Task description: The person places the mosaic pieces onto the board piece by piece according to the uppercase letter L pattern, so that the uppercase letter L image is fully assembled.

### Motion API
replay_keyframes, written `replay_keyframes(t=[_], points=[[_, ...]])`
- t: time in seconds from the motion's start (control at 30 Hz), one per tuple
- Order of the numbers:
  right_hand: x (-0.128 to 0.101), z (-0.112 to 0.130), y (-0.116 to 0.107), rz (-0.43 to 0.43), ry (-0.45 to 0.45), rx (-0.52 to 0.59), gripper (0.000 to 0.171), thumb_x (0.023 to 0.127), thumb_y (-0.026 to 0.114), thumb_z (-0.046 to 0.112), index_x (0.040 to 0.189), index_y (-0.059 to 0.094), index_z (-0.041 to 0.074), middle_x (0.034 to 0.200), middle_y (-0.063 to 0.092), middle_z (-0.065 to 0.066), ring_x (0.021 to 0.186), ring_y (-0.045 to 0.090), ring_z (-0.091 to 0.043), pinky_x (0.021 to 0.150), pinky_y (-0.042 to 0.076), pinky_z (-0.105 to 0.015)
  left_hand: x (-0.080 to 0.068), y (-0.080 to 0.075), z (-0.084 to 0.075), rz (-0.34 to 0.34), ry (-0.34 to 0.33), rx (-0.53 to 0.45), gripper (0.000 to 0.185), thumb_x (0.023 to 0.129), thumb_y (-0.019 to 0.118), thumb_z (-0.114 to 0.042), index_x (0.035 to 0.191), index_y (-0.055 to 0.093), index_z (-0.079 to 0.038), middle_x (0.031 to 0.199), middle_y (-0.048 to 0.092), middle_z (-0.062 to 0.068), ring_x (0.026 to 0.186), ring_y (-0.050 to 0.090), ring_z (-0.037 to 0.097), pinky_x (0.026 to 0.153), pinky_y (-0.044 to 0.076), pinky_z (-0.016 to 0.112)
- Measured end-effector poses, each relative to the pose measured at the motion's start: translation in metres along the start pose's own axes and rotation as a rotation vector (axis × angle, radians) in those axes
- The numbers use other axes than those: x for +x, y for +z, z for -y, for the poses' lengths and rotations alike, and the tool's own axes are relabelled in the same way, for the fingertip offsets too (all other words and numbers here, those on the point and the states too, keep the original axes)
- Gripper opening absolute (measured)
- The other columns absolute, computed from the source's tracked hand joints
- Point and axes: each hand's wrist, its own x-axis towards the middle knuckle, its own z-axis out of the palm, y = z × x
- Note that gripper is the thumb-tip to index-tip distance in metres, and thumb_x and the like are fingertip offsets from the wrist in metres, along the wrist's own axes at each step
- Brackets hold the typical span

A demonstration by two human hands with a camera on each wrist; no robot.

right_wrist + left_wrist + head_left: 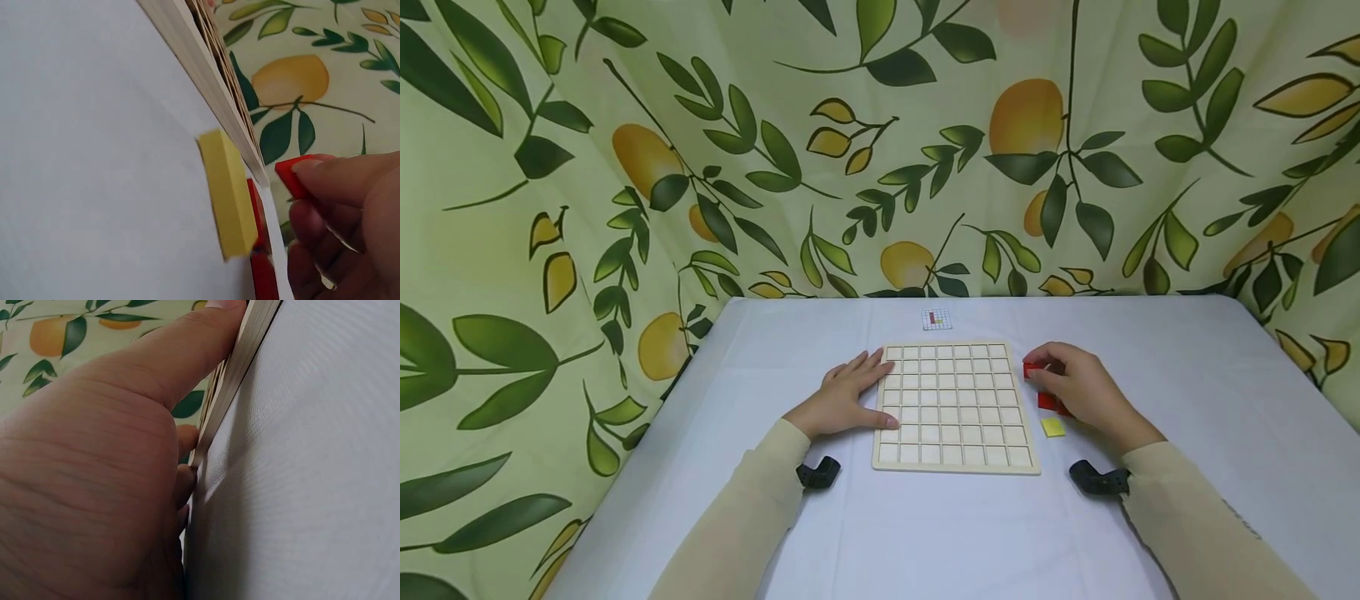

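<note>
**Board bare, first red tile in hand**

Nearest to the person, two sleeved forearms lay on the bench (pixel 1187 350), each with a dark wrist mount beside it. Between them sat one wooden board (pixel 956 407), a grid of square cells, eight rows by what looked like seven columns. Every cell I could see was bare, so by my reckoning the filling had not begun and all of it was left to do.

The left hand (pixel 842 398) lay flat on the bench against the board's left edge, fingers (pixel 187 344) straight and relaxed, holding nothing; its thumb touched the frame.

Just right of the board lay one yellow tile (pixel 1052 427), flat on the cloth and apart from the frame. Beyond it the right hand (pixel 1082 387) pinched one red tile (pixel 1033 370) between curled fingers (pixel 340 178) and thumb, close beside the board's right edge and not yet over any cell. More red tiles (pixel 1048 402) showed under that hand; I made out at least one, perhaps two, but the hand hid the rest, so the count was unsure.

Farther back, near the bench's far edge, lay one small pattern card (pixel 936 319) with a red and a yellow mark on its grid, too small to read cell by cell.

Behind everything hung a curtain (pixel 880 150) printed with leaves and lemons.
</note>
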Motion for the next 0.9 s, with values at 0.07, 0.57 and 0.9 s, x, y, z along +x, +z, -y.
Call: replay_keyframes(t=[0.07,0.57,0.9], points=[[-0.001,0.005,0.002,0.004,-0.008,0.023,0.021,0.106,0.074,0.014,0.126,0.072,0.007,0.102,0.067,-0.011,0.085,0.060,-0.030,0.065,0.055,-0.034,0.000,0.000,0.000,0.000,-0.002,0.001,0.113,0.083,0.084,-0.072,0.173,0.036,-0.025,0.180,0.012,-0.008,0.166,0.002,0.021,0.128,0.002,0.051],[-0.002,0.055,0.029,0.043,-0.155,0.105,0.013,0.103,0.076,0.005,0.116,0.076,0.007,0.109,0.071,-0.005,0.094,0.062,-0.026,0.082,0.055,-0.032,0.001,0.002,0.002,0.010,-0.006,0.008,0.112,0.084,0.082,-0.074,0.173,0.035,-0.026,0.180,0.010,-0.009,0.166,0.001,0.021,0.128,0.003,0.053],[0.028,0.081,0.046,0.111,-0.167,0.108,0.010,0.105,0.073,0.006,0.114,0.076,0.008,0.109,0.071,-0.006,0.101,0.064,-0.029,0.092,0.055,-0.045,0.002,0.002,0.001,0.013,-0.019,0.020,0.111,0.084,0.082,-0.074,0.173,0.035,-0.028,0.181,0.010,-0.010,0.166,0.000,0.020,0.128,0.002,0.053]])
